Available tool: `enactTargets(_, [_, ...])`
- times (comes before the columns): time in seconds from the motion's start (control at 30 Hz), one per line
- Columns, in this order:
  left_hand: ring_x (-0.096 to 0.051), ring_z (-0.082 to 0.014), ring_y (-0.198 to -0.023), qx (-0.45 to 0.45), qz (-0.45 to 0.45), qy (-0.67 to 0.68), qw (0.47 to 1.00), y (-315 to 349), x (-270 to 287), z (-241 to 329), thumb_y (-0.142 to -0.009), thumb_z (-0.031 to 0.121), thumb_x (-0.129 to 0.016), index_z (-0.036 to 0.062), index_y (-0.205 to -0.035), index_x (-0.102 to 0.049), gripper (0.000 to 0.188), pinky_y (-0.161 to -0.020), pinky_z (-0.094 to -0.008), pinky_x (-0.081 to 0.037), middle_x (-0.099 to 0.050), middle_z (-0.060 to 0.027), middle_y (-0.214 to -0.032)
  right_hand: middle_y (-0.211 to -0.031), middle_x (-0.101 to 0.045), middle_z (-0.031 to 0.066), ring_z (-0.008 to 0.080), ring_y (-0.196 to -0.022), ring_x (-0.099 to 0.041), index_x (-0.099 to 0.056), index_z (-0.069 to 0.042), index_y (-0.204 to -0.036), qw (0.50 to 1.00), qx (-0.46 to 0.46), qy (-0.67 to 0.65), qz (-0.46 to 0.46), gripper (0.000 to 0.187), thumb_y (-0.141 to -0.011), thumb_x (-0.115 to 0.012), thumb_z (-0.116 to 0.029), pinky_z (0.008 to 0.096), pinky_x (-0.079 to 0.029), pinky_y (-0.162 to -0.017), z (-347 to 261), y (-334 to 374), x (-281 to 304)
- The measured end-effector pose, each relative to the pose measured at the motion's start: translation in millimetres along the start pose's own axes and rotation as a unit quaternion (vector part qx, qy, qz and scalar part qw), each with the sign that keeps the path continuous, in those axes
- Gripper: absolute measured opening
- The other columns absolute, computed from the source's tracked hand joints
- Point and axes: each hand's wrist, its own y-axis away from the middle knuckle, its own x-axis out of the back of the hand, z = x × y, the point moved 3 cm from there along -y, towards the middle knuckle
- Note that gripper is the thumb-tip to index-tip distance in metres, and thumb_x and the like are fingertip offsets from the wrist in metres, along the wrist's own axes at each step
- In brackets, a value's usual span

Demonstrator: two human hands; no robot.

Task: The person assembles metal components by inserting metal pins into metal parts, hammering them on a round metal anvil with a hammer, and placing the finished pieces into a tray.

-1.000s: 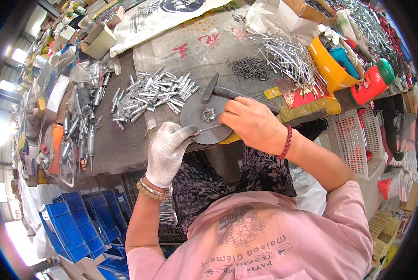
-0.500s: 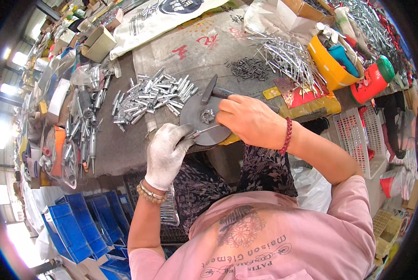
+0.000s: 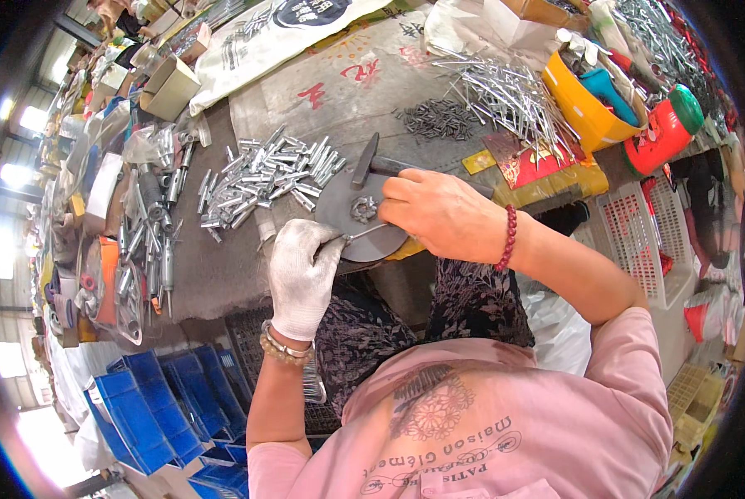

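My left hand (image 3: 304, 279), in a white glove, has thumb and fingers pinched at one end of a thin metal rod (image 3: 367, 231). The rod's other end runs to the closed fingertips of my bare right hand (image 3: 443, 214). Whatever else sits inside the gloved fingers is hidden. Beneath the rod lies a round dark metal plate (image 3: 331, 206) with a small cluster of metal pieces (image 3: 363, 209) on it. A hammer (image 3: 366, 160) has its head at the plate's far edge, and its handle passes behind my right hand; I cannot tell whether that hand grips it.
Silver metal tubes (image 3: 264, 179) lie piled left of the plate. Beyond are small dark pins (image 3: 439, 119) and a heap of thin rods (image 3: 514, 96). A yellow container (image 3: 584, 104) and a red jar (image 3: 659, 137) stand right. Blue bins (image 3: 143, 407) sit below the table's left side.
My left hand has rolled, and its fingers now cover the silver cylindrical piece that showed at its fingertips. My right hand still holds the rod, nearly in the same place.
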Motion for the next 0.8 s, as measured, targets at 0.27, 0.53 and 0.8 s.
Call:
enactTargets(0.27, [-0.069, -0.0325, -0.094, -0.037, 0.014, -0.015, 0.999, 3, -8, -6, -0.086, -0.003, -0.081, 0.0023, -0.095, -0.074, 0.013, -0.087, -0.0424, -0.055, -0.071, -0.0126, -0.097, -0.103, -0.063, 0.0110, 0.0328, -0.102, -0.067, -0.069, -0.004, -0.098, 0.999, 0.015, -0.038, 0.014, 0.017, -0.081, -0.073, -0.004, 0.0433, -0.058, -0.093, 5, -2, -6])
enactTargets(0.53, [-0.069, -0.0325, -0.096, -0.031, 0.008, 0.002, 0.999, 4, -4, -8, -0.085, -0.002, -0.082, 0.0013, -0.097, -0.073, 0.016, -0.089, -0.0421, -0.055, -0.071, -0.0139, -0.100, -0.102, -0.063, 0.0100, 0.0322, -0.102, -0.066, -0.068, -0.006, -0.097, 0.999, -0.001, -0.029, 0.017, 0.017, -0.080, -0.073, -0.004, 0.0442, -0.058, -0.091, 5, -1, -7])
enactTargets(0.8, [-0.069, -0.0341, -0.094, -0.053, -0.008, -0.014, 0.998, 7, 7, -5, -0.084, 0.000, -0.085, 0.0026, -0.097, -0.077, 0.016, -0.086, -0.0431, -0.055, -0.070, -0.0123, -0.095, -0.101, -0.061, 0.0066, 0.0288, -0.102, -0.065, -0.068, -0.010, -0.095, 1.000, 0.004, 0.003, 0.030, 0.012, -0.084, -0.071, -0.009, 0.0423, -0.057, -0.089, 1, 0, -8])
